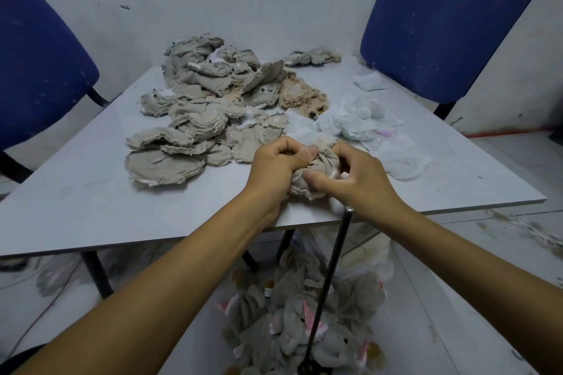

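1. At 6 o'clock, below the table [91, 210], a dark rod [332, 268] rises over heaped plush toys [304, 313].
2. Our left hand [275, 161] and right hand [359, 175] both pinch one bunched beige fabric piece [323, 166], squeezed between them near the table's near edge.
3. At 11 o'clock lies the beige pile [210, 100].

The left forearm [170, 289] and the right forearm [457, 256] are bare, uncovered along their whole visible length. The left hand [274, 163] and the right hand [362, 179] are bare too, with short, trimmed nails showing on both thumbs.
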`<move>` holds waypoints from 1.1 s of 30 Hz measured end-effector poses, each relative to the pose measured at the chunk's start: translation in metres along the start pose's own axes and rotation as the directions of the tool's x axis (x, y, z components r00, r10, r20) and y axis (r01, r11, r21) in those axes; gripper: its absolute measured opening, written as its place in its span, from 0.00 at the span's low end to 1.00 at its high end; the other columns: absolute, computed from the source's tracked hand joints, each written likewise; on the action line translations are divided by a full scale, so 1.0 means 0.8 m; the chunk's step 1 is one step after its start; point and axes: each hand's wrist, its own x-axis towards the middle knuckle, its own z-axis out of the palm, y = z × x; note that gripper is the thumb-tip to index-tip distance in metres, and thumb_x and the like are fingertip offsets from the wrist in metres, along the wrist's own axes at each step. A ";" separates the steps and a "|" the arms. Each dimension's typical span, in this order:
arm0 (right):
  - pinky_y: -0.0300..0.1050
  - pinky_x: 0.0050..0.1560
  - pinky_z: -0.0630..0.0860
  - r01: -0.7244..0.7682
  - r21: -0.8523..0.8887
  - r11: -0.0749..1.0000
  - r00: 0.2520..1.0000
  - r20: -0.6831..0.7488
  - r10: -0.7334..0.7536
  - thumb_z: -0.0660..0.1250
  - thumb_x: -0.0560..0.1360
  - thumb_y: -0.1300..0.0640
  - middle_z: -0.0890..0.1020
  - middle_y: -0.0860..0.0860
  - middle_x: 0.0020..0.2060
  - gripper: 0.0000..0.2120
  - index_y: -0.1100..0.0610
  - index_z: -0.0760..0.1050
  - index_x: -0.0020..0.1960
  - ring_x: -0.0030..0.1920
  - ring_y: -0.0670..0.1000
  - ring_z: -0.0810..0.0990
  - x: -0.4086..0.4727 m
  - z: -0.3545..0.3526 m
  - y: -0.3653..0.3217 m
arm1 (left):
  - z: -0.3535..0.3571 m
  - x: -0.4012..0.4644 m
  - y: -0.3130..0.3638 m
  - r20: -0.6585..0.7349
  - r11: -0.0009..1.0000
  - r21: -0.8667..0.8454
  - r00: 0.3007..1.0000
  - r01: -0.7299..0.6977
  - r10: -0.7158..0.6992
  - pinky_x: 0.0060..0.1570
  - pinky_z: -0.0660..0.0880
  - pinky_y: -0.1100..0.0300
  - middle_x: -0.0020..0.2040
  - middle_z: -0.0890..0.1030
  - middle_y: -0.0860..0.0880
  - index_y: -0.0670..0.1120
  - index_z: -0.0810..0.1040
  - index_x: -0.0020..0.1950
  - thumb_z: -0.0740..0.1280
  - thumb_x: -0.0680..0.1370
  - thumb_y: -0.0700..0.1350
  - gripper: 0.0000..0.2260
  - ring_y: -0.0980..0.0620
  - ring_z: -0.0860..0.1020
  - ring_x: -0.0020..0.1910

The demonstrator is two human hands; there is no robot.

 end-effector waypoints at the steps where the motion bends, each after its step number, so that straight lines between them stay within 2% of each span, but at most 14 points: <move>1: 0.37 0.32 0.66 0.009 0.002 1.000 1.000 -0.029 -0.009 0.74 0.66 0.42 0.74 0.44 0.29 0.18 0.54 0.71 0.39 0.31 0.41 0.71 -0.001 0.002 -0.001 | 0.000 -0.001 0.001 0.012 1.000 -0.017 1.000 -0.001 0.001 0.34 0.78 0.58 0.31 0.81 0.46 0.43 0.76 0.35 0.70 0.76 0.36 0.11 0.49 0.80 0.33; 4: 0.44 0.34 0.69 -0.002 0.045 0.999 0.994 -0.108 0.007 0.73 0.69 0.44 0.75 0.49 0.28 0.18 0.56 0.69 0.36 0.31 0.47 0.72 0.005 0.005 -0.005 | -0.005 -0.003 0.003 0.054 0.999 -0.040 0.998 -0.006 0.008 0.34 0.76 0.59 0.33 0.80 0.47 0.46 0.77 0.35 0.68 0.77 0.37 0.11 0.50 0.79 0.33; 6: 0.55 0.39 0.74 -0.036 0.125 0.992 0.993 -0.110 0.050 0.75 0.72 0.48 0.79 0.60 0.33 0.18 0.59 0.71 0.36 0.35 0.59 0.77 0.008 0.007 -0.005 | -0.009 -0.004 0.003 0.085 0.999 -0.030 0.996 -0.025 0.027 0.37 0.74 0.58 0.34 0.79 0.48 0.47 0.76 0.36 0.66 0.78 0.39 0.11 0.50 0.79 0.35; 8: 0.59 0.41 0.75 -0.080 0.245 0.966 0.991 -0.087 0.104 0.75 0.72 0.52 0.77 0.64 0.34 0.18 0.59 0.69 0.34 0.34 0.58 0.74 0.011 0.011 -0.006 | -0.013 -0.005 0.003 0.117 0.999 -0.026 0.992 -0.040 0.043 0.36 0.74 0.61 0.34 0.79 0.50 0.47 0.75 0.36 0.65 0.78 0.38 0.11 0.52 0.78 0.35; 12: 0.48 0.37 0.69 -0.129 0.410 0.903 0.977 -0.104 0.187 0.76 0.71 0.55 0.72 0.56 0.29 0.18 0.64 0.71 0.35 0.33 0.51 0.71 0.014 0.019 -0.009 | -0.019 -0.006 0.001 0.160 0.998 -0.027 0.985 -0.060 0.064 0.37 0.74 0.60 0.37 0.78 0.48 0.47 0.75 0.37 0.64 0.78 0.37 0.11 0.52 0.77 0.37; 14: 0.45 0.35 0.68 -0.154 0.421 0.894 0.971 -0.103 0.216 0.76 0.70 0.56 0.72 0.50 0.28 0.15 0.58 0.72 0.32 0.32 0.48 0.71 0.016 0.018 -0.008 | -0.020 -0.006 0.001 0.181 0.998 0.000 0.981 -0.067 0.066 0.36 0.73 0.59 0.39 0.76 0.45 0.47 0.75 0.38 0.68 0.75 0.38 0.08 0.51 0.76 0.36; 16: 0.41 0.32 0.67 -0.186 0.401 0.897 0.975 -0.039 0.220 0.75 0.71 0.57 0.72 0.46 0.25 0.15 0.54 0.71 0.31 0.28 0.45 0.70 0.017 0.014 -0.009 | -0.022 -0.005 0.002 0.192 0.999 0.015 0.980 -0.048 0.044 0.33 0.71 0.59 0.40 0.72 0.43 0.45 0.74 0.38 0.69 0.72 0.37 0.06 0.50 0.74 0.36; 18: 0.37 0.30 0.70 -0.224 0.442 0.868 0.975 0.096 0.203 0.73 0.73 0.59 0.73 0.46 0.25 0.14 0.55 0.72 0.33 0.27 0.43 0.72 0.018 0.007 -0.011 | -0.023 -0.003 0.004 0.200 1.000 0.008 0.980 -0.019 0.017 0.28 0.71 0.61 0.37 0.72 0.44 0.45 0.73 0.38 0.69 0.73 0.33 0.09 0.50 0.74 0.35; 21: 0.53 0.47 0.81 -0.314 0.523 0.792 0.934 0.319 0.160 0.71 0.75 0.57 0.78 0.57 0.38 0.08 0.58 0.76 0.39 0.43 0.56 0.78 0.019 -0.008 -0.013 | -0.025 0.000 0.007 0.170 0.999 -0.028 0.985 0.026 -0.021 0.28 0.71 0.61 0.34 0.76 0.46 0.46 0.73 0.35 0.66 0.74 0.31 0.12 0.50 0.75 0.33; 23: 0.51 0.46 0.83 -0.349 0.535 0.770 0.905 0.404 0.130 0.71 0.74 0.55 0.80 0.60 0.42 0.07 0.59 0.79 0.41 0.46 0.56 0.79 0.015 -0.017 -0.013 | -0.025 0.002 0.007 0.137 0.999 -0.039 0.990 0.037 -0.031 0.31 0.70 0.60 0.32 0.75 0.47 0.46 0.73 0.34 0.64 0.75 0.30 0.13 0.51 0.74 0.32; 25: 0.47 0.45 0.80 -0.293 0.437 0.850 0.928 0.343 0.143 0.72 0.75 0.55 0.81 0.56 0.39 0.09 0.61 0.79 0.42 0.42 0.54 0.79 0.011 -0.018 -0.012 | -0.021 0.000 0.005 0.124 1.000 0.002 0.992 0.009 -0.009 0.29 0.71 0.62 0.30 0.75 0.48 0.45 0.74 0.34 0.64 0.74 0.29 0.14 0.52 0.75 0.30; 27: 0.51 0.41 0.76 -0.230 0.340 0.912 0.964 0.209 0.165 0.73 0.75 0.55 0.80 0.54 0.35 0.11 0.62 0.78 0.39 0.38 0.52 0.77 0.008 -0.013 -0.010 | -0.016 -0.001 0.002 0.104 0.997 0.065 0.994 -0.037 0.030 0.27 0.71 0.64 0.30 0.76 0.49 0.45 0.74 0.34 0.65 0.74 0.30 0.13 0.53 0.75 0.30; 30: 0.53 0.39 0.74 -0.198 0.257 0.946 0.980 0.025 0.198 0.73 0.72 0.56 0.78 0.51 0.30 0.12 0.54 0.76 0.32 0.34 0.50 0.75 0.010 -0.006 -0.007 | -0.011 -0.003 0.000 0.138 0.998 0.048 0.990 -0.047 0.040 0.31 0.73 0.61 0.32 0.76 0.50 0.46 0.75 0.36 0.65 0.75 0.33 0.11 0.52 0.75 0.33; 33: 0.42 0.33 0.68 -0.198 0.194 0.961 0.973 -0.081 0.216 0.72 0.69 0.57 0.73 0.45 0.24 0.13 0.55 0.72 0.29 0.29 0.45 0.71 0.011 0.002 -0.003 | -0.011 -0.008 -0.003 0.166 0.992 0.103 0.985 -0.070 0.052 0.30 0.74 0.61 0.32 0.76 0.50 0.49 0.78 0.33 0.67 0.69 0.41 0.06 0.52 0.75 0.31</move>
